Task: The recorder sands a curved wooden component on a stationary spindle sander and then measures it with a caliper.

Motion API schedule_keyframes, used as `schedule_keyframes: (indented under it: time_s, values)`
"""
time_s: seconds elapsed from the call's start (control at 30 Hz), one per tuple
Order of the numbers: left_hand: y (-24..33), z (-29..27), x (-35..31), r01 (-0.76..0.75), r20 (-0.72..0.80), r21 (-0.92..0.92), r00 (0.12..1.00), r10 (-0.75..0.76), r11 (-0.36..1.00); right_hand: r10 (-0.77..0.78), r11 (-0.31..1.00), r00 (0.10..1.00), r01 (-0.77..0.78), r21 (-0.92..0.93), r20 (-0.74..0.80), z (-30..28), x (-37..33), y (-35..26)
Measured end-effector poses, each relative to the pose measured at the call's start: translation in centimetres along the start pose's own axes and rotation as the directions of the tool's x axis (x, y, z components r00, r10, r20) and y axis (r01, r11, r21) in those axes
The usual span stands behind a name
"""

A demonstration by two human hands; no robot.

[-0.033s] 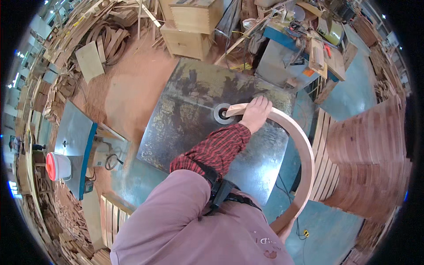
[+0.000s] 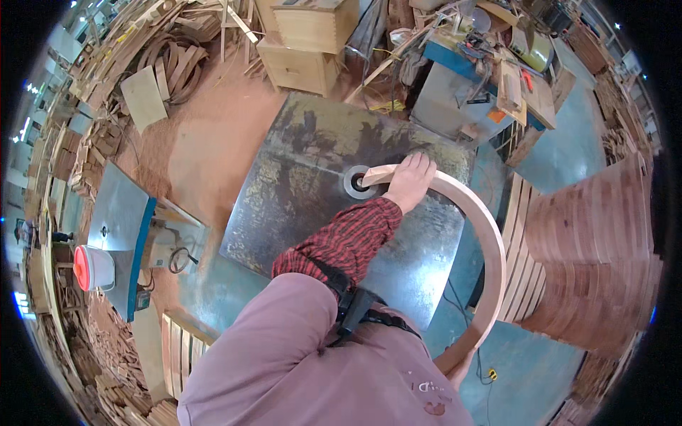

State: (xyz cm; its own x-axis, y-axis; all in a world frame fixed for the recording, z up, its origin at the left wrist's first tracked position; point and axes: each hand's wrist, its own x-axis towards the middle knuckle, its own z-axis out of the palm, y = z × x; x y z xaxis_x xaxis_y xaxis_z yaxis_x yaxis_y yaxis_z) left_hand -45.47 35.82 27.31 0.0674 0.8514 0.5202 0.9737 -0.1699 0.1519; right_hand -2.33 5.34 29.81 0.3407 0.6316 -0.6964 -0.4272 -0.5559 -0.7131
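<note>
A long curved wooden piece (image 2: 491, 245), shaped like a half ring, reaches from the middle of the metal table (image 2: 323, 234) out past its right edge and back toward my body. My left hand (image 2: 411, 182) is closed over its far end, fingers wrapped across the top. That end lies right beside the round opening (image 2: 356, 182) in the table, which has a pale ring and a dark spindle-like centre. Close to my body, my right hand (image 2: 462, 372) is at the near end of the wood, mostly hidden by it and my shirt.
A blue-edged metal table (image 2: 117, 234) stands at left, bearing a white bucket with a red lid (image 2: 94, 268). Tall stacks of curved wood (image 2: 590, 248) rise at right. Wooden boxes (image 2: 302, 60) and a cluttered bench (image 2: 462, 92) are beyond the table. A cable (image 2: 455, 295) trails on the floor.
Almost nothing differs. My left hand and the far end of the curved wooden piece have shifted very slightly to the left, still beside the round opening.
</note>
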Motion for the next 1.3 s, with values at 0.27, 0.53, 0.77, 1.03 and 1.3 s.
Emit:
schedule_keyframes:
  time_s: [0.27, 0.53, 0.77, 1.03, 1.3]
  values:
    - [0.9, -1.8, 1.0, 0.090, 0.336, -0.076, 0.940, -0.059, 0.993, 0.073, 0.993, 0.996, -0.077, 0.092, 0.047, -2.9, 2.2, 0.7]
    - [-1.3, -1.9, -2.4, -0.010, 0.186, 0.078, 0.983, -0.004, 0.997, -0.049, 0.998, 0.994, 0.052, -0.031, 0.095, -1.0, 1.3, 0.1]
    - [-2.3, -3.6, -4.0, 0.026, 0.195, 0.119, 0.980, -0.049, 0.993, -0.060, 0.983, 0.988, 0.083, -0.163, 0.141, 0.8, 0.8, -1.0]
    - [-3.3, -4.9, -6.0, 0.066, 0.221, 0.160, 0.970, -0.101, 0.985, -0.098, 0.958, 0.980, 0.140, -0.249, 0.175, 1.8, 0.6, -1.9]
    - [-3.6, -6.0, -6.7, 0.103, 0.234, 0.153, 0.963, -0.137, 0.983, -0.139, 0.937, 0.966, 0.199, -0.288, 0.216, 1.7, 1.8, -2.0]
